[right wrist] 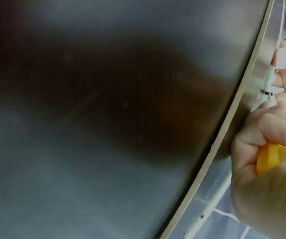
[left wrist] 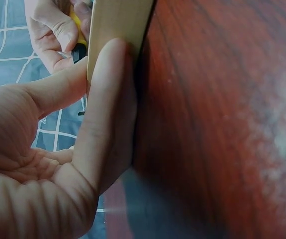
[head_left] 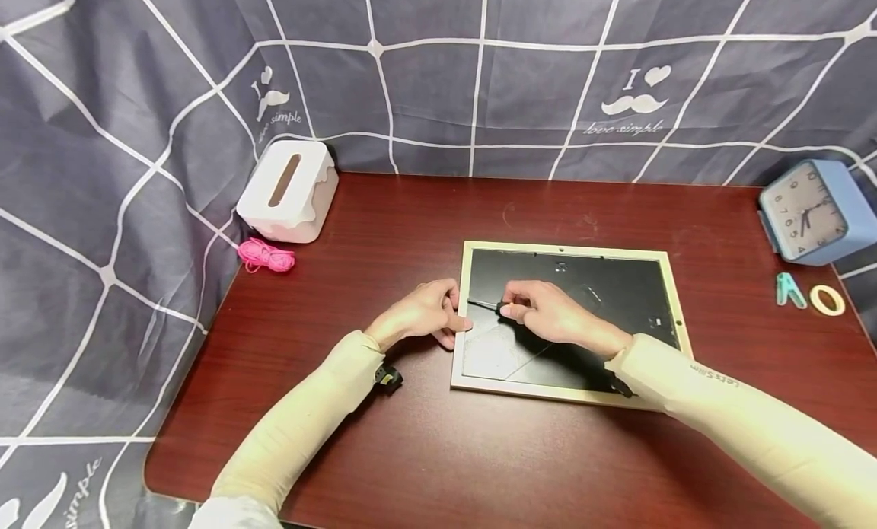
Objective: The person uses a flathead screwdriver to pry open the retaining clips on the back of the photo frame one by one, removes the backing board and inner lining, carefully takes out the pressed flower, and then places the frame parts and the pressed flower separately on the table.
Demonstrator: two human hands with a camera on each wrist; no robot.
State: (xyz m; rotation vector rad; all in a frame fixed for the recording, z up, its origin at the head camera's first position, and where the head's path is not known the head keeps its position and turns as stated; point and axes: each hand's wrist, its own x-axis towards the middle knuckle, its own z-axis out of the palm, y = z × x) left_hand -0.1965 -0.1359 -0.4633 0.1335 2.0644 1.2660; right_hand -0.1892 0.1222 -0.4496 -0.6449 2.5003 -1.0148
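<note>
A picture frame (head_left: 569, 399) with a pale wooden rim lies on the table, its black backing board (head_left: 617, 301) facing up. My right hand (head_left: 551, 312) grips a screwdriver (head_left: 486, 305) by its yellow and black handle, the shaft pointing left. Its tip is at the inner edge of the frame's left rim. At that same rim, my left hand (head_left: 428, 312) holds the frame, thumb and fingers bent about the wood. In the left wrist view the fingers (left wrist: 105, 89) lie along the rim's side. The right wrist view shows the yellow handle (right wrist: 270, 158) inside the curled right fingers.
A white tissue box (head_left: 308, 202) and a bundle of pink cord (head_left: 267, 256) are at the table's back left. On the right stand a blue alarm clock (head_left: 815, 213), a teal letter A (head_left: 790, 291) and a cream ring-shaped letter (head_left: 827, 301). A grey curtain (head_left: 438, 95) hangs behind.
</note>
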